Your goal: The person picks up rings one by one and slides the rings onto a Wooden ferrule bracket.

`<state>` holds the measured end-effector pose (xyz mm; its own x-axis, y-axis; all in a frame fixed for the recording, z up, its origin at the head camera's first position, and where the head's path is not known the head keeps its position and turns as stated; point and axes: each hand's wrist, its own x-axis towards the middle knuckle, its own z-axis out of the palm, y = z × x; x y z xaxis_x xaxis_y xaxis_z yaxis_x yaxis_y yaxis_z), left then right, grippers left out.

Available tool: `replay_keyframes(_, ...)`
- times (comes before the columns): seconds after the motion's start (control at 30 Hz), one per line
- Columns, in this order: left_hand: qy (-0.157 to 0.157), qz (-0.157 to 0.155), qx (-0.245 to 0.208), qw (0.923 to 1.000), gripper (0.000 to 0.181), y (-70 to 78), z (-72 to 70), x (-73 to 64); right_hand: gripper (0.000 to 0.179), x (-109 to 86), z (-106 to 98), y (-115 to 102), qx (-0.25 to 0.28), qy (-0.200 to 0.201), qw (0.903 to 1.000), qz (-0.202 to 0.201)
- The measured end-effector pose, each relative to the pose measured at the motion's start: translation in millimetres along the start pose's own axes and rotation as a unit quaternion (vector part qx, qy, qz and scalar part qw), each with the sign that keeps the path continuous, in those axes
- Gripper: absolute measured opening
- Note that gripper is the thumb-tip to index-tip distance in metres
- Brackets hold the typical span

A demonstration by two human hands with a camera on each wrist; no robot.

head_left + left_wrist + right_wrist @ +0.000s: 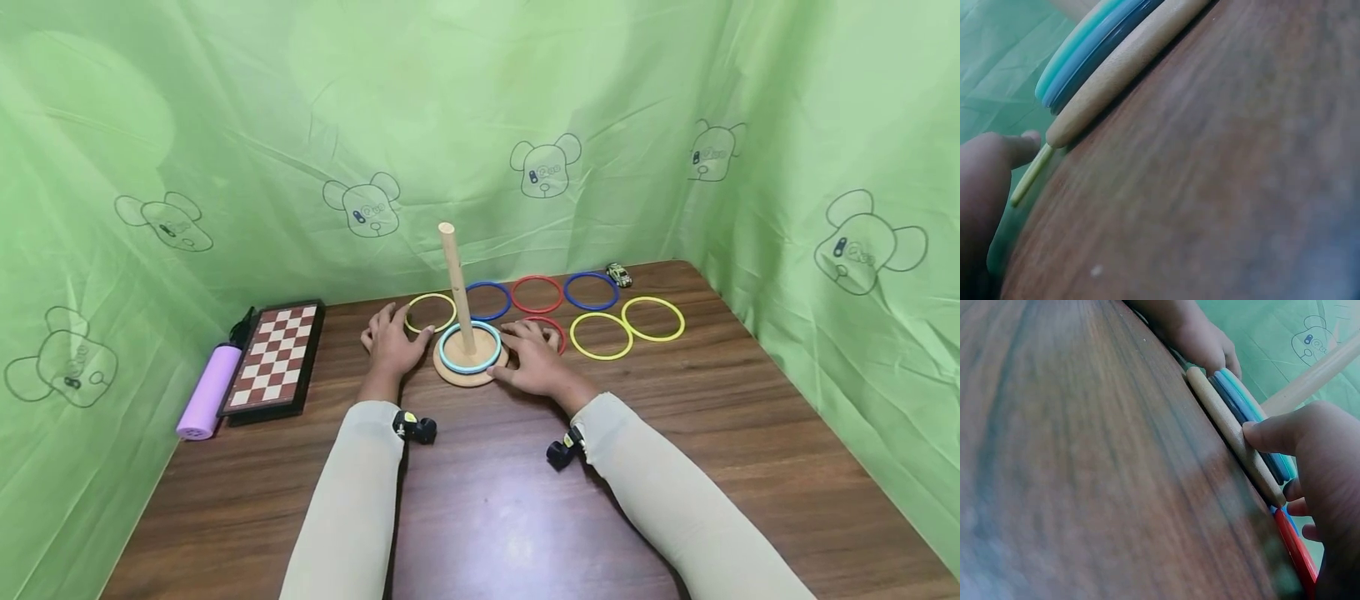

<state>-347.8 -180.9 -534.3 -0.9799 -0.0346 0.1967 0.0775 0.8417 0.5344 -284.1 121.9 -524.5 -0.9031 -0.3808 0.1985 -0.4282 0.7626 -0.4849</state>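
Note:
A wooden post (457, 287) stands upright on a round wooden base (463, 380). Around its foot lies a stack of rings (468, 370), light turquoise on top with darker blue beneath. My right hand (536, 362) is at the stack's right side; its thumb (1266, 434) touches the edge of the rings by the base, while the other fingers bend round the far side. On the left, my left hand (397, 342) rests just off the base, thumb extended toward it, beside a yellow ring (431, 294) on the table.
Behind and right of the base lie blue, red (537, 277) and yellow rings (602, 359), one red partly under my right hand. A toy car (618, 275) sits at the back. To the left are a checkered board (273, 354) and purple cylinder (210, 392). Green cloth (465, 100) encloses the table.

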Motion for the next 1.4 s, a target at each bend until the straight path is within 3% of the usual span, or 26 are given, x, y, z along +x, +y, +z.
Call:
replay_keyframes(0.7,-0.06,-0.038,0.02,0.9973,0.1,3.3,0.8,12.9,0.076,-1.4,-3.9,-2.0,-0.006,0.005,1.0,0.003)
replay_keyframes(1.07,-0.047,-0.018,0.054,0.9973,0.091,5.4,1.3,7.6,0.075,-2.3,-2.9,-3.9,-0.003,0.003,1.0,0.007)
replay_keyframes(1.4,-0.035,-0.017,0.025,0.9989,0.079,5.4,-0.1,2.7,0.077,-1.4,-0.1,-2.2,-0.008,0.002,1.0,0.002)
